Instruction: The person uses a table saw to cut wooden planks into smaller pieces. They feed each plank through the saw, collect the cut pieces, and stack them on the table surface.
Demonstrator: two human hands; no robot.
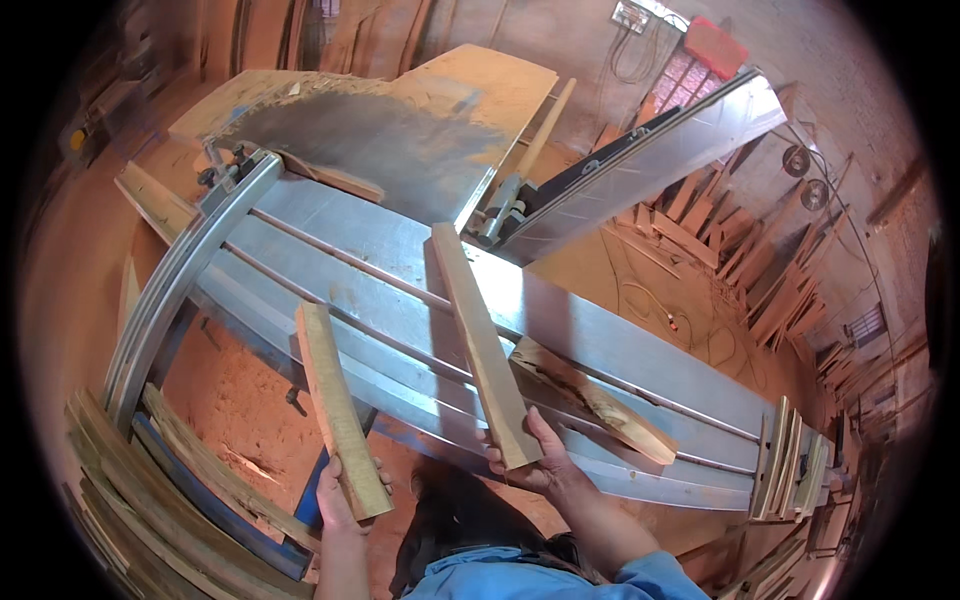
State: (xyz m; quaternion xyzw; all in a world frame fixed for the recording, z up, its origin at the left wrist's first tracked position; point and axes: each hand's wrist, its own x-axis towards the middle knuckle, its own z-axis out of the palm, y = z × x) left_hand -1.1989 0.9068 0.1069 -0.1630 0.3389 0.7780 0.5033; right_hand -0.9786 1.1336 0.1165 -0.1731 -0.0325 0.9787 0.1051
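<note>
My left hand (345, 488) is closed round the near end of a short wooden board (338, 410), whose far end reaches the near edge of the metal sliding table (340, 225). A longer, straight wooden board (478, 345) is gripped at its near end by my right hand (540, 455). It slants away over the table, and whether its far end touches the surface I cannot tell. To the right of that board, a rough piece of wood (595, 400) with a dark, split face lies on the table.
A metal fence (205, 250) crosses the table's left end. Behind it lies a dusty saw table (370, 130), with a raised metal guard (650, 160) to its right. Wooden strips (150, 480) are stacked at the lower left, more strips (785, 460) at the table's right end.
</note>
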